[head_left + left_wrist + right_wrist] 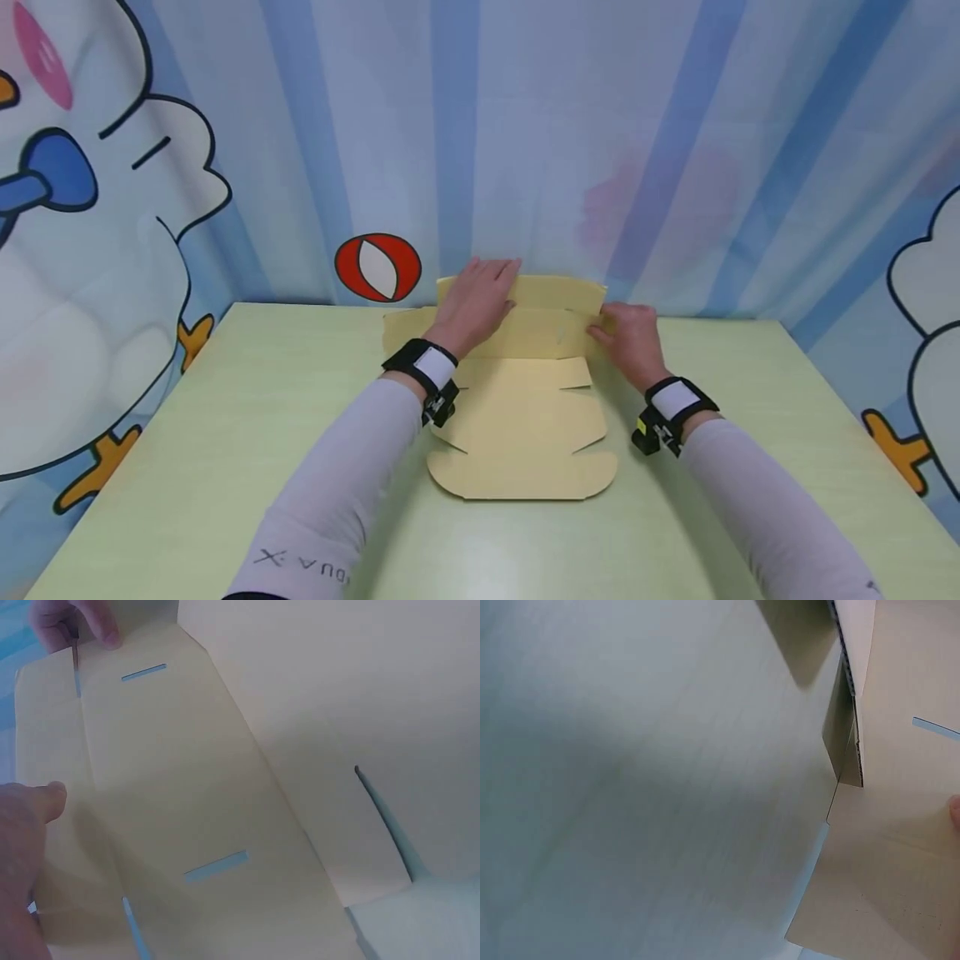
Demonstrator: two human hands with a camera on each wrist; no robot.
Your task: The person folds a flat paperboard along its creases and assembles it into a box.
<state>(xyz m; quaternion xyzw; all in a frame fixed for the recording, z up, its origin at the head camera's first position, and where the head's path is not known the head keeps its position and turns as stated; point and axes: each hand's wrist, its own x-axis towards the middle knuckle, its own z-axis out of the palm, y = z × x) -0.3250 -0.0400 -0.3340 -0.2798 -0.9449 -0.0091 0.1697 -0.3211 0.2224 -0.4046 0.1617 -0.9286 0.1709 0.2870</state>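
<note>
Cardboard (525, 417) lies on the desk (225, 417), its raised far end touched by the straight-fingered left hand (474, 302) and pinched by the right hand (630, 337), the left wrist view baring two slots (216, 866) where the head view shows one faintly.

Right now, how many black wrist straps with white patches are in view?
2: one strap on the wrist of the left hand, the other strap on the wrist of the right hand.
</note>
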